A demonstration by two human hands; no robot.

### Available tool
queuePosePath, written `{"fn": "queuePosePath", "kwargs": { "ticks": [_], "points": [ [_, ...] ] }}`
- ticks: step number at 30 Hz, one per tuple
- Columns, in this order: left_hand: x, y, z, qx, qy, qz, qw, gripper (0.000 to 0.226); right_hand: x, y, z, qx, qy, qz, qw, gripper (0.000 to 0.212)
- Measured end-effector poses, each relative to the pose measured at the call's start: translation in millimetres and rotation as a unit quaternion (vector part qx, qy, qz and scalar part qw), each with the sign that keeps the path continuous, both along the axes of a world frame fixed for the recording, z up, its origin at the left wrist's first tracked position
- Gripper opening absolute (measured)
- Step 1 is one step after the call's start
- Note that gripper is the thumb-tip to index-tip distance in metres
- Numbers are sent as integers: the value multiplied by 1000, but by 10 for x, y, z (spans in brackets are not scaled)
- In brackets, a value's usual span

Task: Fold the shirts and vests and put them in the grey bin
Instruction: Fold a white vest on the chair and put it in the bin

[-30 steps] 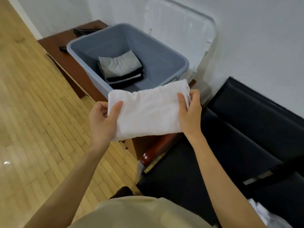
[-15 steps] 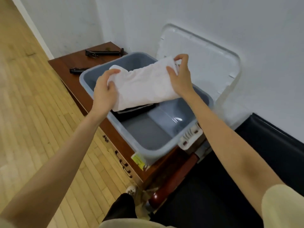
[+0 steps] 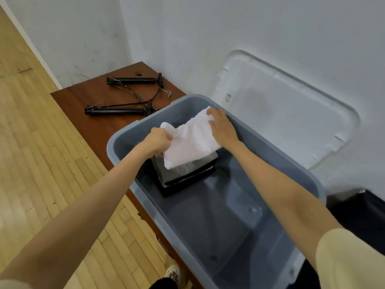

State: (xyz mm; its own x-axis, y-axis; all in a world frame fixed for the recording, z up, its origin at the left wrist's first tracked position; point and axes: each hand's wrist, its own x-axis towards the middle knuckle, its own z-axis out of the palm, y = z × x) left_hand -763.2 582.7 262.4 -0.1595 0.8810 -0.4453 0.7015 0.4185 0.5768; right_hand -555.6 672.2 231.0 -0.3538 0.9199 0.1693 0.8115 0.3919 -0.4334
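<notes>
A folded white garment (image 3: 190, 142) is held inside the grey bin (image 3: 287, 163), just above a stack of folded grey and black clothes (image 3: 185, 176) at the bin's far end. My left hand (image 3: 158, 140) grips the garment's left edge with curled fingers. My right hand (image 3: 221, 127) holds its far right corner, fingers bent over the cloth. The near half of the bin floor is bare grey plastic.
The bin sits on a reddish-brown wooden cabinet (image 3: 100, 99) against a white wall. A black folded metal frame (image 3: 129, 97) lies on the cabinet behind the bin. The white bin lid (image 3: 281, 105) leans on the wall. Wooden floor lies left; a black surface (image 3: 360, 213) is at right.
Both hands have carried the white garment from over the bin's rim down into the bin, close above the stacked clothes. The view has moved nearer the bin.
</notes>
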Motion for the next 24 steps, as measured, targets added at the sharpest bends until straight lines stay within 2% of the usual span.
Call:
{"fn": "queuePosePath", "kwargs": {
  "ticks": [4, 8, 12, 16, 20, 24],
  "points": [
    [-80, 106, -115, -73, -2, -29, 997, 48, -182, 162, -193, 30, -123, 25, 992, 44],
    [-56, 118, -237, -139, 40, -74, 987, 45, -284, 183, -401, -5, -127, 32, 991, 21],
    [-47, 82, -362, -199, 73, -96, 972, 52, -288, 133, -666, -109, -224, 28, 968, 38],
    [-43, 36, -403, -240, 81, -96, 963, 62, -202, 52, -691, -190, -259, 45, 946, 54],
    [45, -41, -349, -228, 109, -79, 964, 71, -35, -123, -484, -205, -243, 40, 947, 56],
    [271, -315, -75, -122, 190, -132, 965, 58, 258, -420, -141, -225, -191, 59, 954, 60]
  ]
}}
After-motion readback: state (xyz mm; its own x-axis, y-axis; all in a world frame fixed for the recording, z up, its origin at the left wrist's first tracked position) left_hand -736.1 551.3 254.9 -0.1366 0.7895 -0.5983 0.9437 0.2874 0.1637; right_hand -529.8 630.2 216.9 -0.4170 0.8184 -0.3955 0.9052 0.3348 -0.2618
